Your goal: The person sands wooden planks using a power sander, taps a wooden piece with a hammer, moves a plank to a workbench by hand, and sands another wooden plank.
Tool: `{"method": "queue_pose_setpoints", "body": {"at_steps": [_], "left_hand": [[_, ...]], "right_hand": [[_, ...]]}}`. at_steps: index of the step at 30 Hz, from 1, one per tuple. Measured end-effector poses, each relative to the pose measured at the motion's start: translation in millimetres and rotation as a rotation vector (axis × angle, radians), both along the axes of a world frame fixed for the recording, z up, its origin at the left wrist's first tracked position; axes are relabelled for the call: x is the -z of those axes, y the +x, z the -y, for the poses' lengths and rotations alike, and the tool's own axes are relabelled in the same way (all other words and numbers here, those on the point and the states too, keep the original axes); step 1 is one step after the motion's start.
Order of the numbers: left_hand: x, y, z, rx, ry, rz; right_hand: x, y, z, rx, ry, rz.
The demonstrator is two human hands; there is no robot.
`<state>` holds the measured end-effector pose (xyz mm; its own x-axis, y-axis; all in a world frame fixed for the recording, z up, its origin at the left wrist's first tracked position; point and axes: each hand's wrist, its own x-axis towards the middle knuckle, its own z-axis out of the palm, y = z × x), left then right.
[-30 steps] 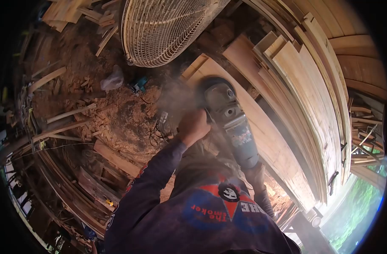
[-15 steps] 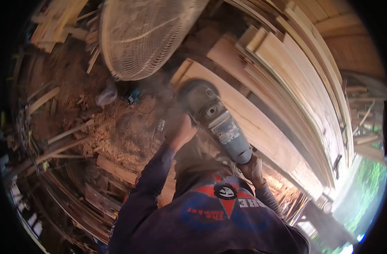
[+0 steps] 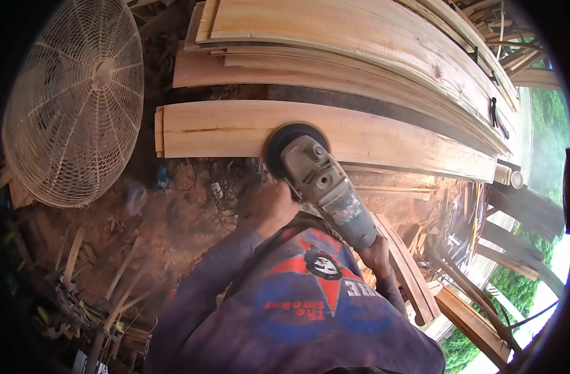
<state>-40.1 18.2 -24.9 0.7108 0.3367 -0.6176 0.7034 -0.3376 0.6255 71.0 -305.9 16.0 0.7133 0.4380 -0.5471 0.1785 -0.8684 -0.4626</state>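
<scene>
A large power sander (image 3: 335, 193) with a round black disc (image 3: 277, 148) rests against a long pale board (image 3: 372, 138). My left hand (image 3: 269, 209) is closed around the side handle near the sander's head, and the handle is mostly hidden by the fingers. At the rear end of the sander's body, my right hand (image 3: 376, 254) is wrapped round the grip. The disc lies over the lower edge of the board, left of its middle. A dark streak marks the wood left of the disc.
A big wire-caged fan (image 3: 79, 103) stands at the left. Stacked planks (image 3: 359, 43) lie beyond the board. Sawdust, cords and a teal tool (image 3: 164, 177) are on the ground. Loose timber (image 3: 406, 268) lies at the lower right.
The view has swung round, so the board now runs across the picture and the fan sits farther left. The disc has moved along the board, away from its end. Both hands keep hold of the sander.
</scene>
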Motion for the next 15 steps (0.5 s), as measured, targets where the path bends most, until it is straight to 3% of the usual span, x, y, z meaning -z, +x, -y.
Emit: {"method": "queue_pose_setpoints", "body": {"at_steps": [3, 9, 15], "left_hand": [[14.5, 27.3, 25.4, 0.055, 0.046, 0.074], [18.6, 79.0, 47.0, 0.21, 0.059, 0.137], [17.2, 134.2, 78.5, 0.306, 0.077, 0.24]], "right_hand": [[-8.3, -1.3, 13.6, 0.142, -0.197, -0.012], [-2.0, 3.6, 42.9, 0.256, -0.205, 0.036], [1.0, 15.9, 72.1, 0.449, -0.049, 0.022]]}}
